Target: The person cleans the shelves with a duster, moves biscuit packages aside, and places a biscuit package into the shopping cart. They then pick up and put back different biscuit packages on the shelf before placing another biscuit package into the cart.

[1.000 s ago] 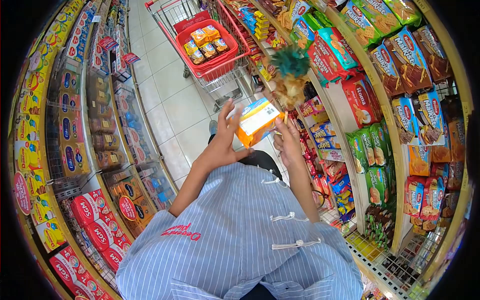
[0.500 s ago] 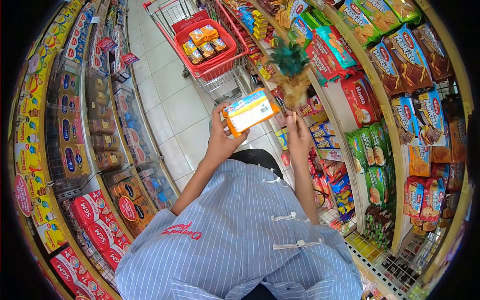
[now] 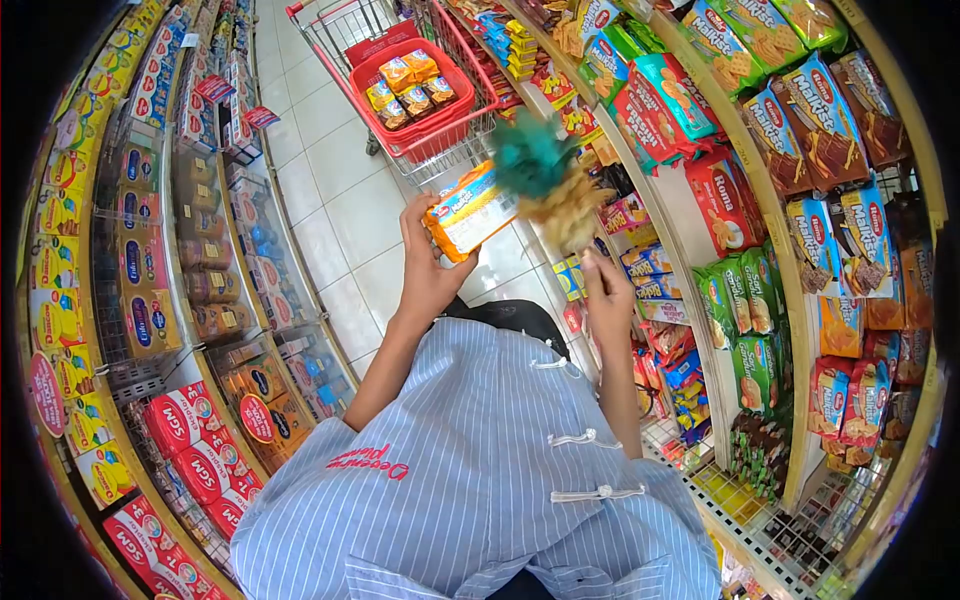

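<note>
My left hand (image 3: pixel 430 265) is wrapped round the near left end of an orange, white and blue pack of crackers (image 3: pixel 470 222) lettered Malkist, held up over the aisle floor. In my right hand (image 3: pixel 606 290) the thin handle of a feather duster (image 3: pixel 570 205) is pinched between thumb and fingers. Its teal and tan feathers, blurred by motion, overlap the right end of the pack in this view and hide that part of it.
Ahead stands a shopping cart (image 3: pixel 330 60) carrying a red basket (image 3: pixel 455 120) with several orange packs (image 3: pixel 412 95). Shelves of biscuits (image 3: pixel 728 205) line my right side. Along the left run shelves of boxed goods (image 3: pixel 185 420). Between them lies a white tiled floor (image 3: pixel 345 215).
The duster's feathers have swung left from beside the pack to across its right end. The pack has shifted slightly left and tilted; both hands keep their hold.
</note>
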A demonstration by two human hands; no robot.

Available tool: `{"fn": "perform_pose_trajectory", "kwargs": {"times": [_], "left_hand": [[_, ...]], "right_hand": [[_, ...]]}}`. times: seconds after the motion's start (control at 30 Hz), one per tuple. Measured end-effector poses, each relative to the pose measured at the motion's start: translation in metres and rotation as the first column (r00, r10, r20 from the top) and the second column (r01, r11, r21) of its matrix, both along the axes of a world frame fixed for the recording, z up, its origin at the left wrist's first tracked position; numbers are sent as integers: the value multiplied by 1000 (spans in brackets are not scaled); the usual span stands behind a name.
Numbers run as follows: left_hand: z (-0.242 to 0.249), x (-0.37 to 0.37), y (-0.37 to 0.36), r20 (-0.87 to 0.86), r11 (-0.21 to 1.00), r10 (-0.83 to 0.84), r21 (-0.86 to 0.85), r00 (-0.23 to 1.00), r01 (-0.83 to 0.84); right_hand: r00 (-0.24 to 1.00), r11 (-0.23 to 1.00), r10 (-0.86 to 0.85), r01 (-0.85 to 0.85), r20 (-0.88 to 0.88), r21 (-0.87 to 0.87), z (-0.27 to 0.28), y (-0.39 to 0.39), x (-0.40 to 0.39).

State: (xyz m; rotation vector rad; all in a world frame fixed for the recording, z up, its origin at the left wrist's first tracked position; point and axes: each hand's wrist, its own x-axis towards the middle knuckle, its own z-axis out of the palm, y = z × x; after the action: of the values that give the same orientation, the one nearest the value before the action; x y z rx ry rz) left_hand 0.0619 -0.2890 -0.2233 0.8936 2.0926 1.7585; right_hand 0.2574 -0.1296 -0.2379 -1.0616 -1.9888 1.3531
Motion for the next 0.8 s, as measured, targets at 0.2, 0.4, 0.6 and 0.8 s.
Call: {"fn": "perform_pose_trajectory", "kwargs": {"times": [0.2,0.4,0.6,0.8], "left_hand": [[-7,2,-6,-100,973,-228,-64,968,223],[5,11,-12,-50,975,-218,31,975,220],[12,26,-10,-72,939,-299,156,952,307],[5,26,-7,418,946,-264,289,869,149]], "right_hand": [[966,981,192,-183,-175,70,-29,6,-3],[989,927,45,-95,-144,-364,19,13,-21],[968,811,99,-212,-230,-545,17,1,-38],[967,857,124,-217,-222,-467,20,-5,-37]]}}
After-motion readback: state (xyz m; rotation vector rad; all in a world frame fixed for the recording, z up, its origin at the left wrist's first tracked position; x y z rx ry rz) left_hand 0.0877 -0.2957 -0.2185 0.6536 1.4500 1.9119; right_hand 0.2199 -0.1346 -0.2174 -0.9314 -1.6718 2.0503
